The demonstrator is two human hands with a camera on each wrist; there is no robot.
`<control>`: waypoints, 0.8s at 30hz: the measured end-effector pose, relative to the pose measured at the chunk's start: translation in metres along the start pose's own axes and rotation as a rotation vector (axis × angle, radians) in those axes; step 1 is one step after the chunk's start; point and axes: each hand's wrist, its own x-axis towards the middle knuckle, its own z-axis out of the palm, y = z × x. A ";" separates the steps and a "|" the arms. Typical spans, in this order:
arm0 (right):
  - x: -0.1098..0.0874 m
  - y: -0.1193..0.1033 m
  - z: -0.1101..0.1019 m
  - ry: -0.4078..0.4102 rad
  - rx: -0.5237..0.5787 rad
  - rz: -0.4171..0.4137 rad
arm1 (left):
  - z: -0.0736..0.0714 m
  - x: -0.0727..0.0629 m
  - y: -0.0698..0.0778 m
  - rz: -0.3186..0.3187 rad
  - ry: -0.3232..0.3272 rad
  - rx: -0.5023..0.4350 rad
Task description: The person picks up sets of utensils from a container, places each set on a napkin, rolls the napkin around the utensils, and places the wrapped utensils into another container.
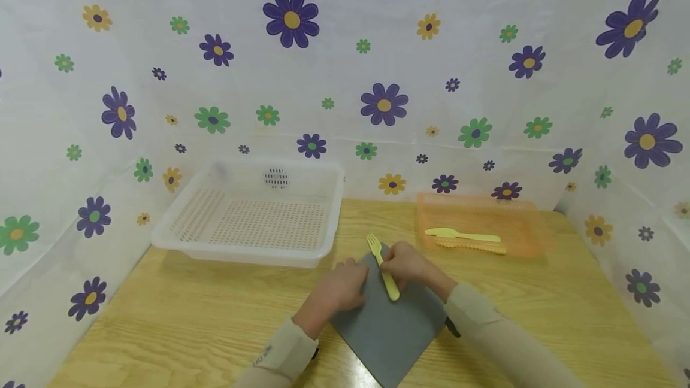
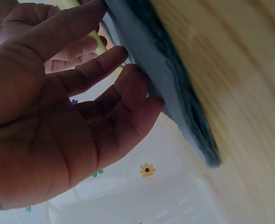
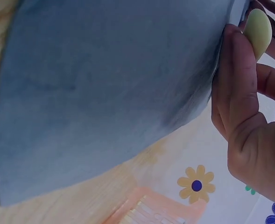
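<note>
My right hand [image 1: 406,265] pinches a pale yellow plastic fork [image 1: 390,285] by its handle, tines pointing away toward the back. The fork lies over the upper part of a folded grey cloth napkin [image 1: 390,334], which is turned like a diamond on the table. At the napkin's upper left edge, my left hand [image 1: 341,286] grips the cloth. In the left wrist view, the left fingers [image 2: 128,88] meet the napkin's layered edge [image 2: 174,88]. The right wrist view shows the rounded handle end of the fork [image 3: 258,32] beside the right fingers [image 3: 243,70].
A white perforated basket [image 1: 248,256] stands at the back left of the wooden table [image 1: 205,322]. An orange tray [image 1: 533,235] at the back right holds a yellow plastic knife [image 1: 463,235] and further yellow pieces. A flower-patterned sheet [image 1: 334,64] encloses the back and sides.
</note>
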 end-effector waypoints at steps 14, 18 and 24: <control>-0.003 -0.010 0.005 -0.106 -0.095 -0.001 | 0.000 -0.007 0.004 -0.018 0.019 0.037; -0.005 -0.008 0.005 -0.131 -0.058 0.002 | 0.003 -0.005 0.005 -0.010 0.031 0.056; -0.005 -0.005 0.007 -0.158 0.001 0.018 | 0.007 -0.002 0.005 -0.002 0.059 0.072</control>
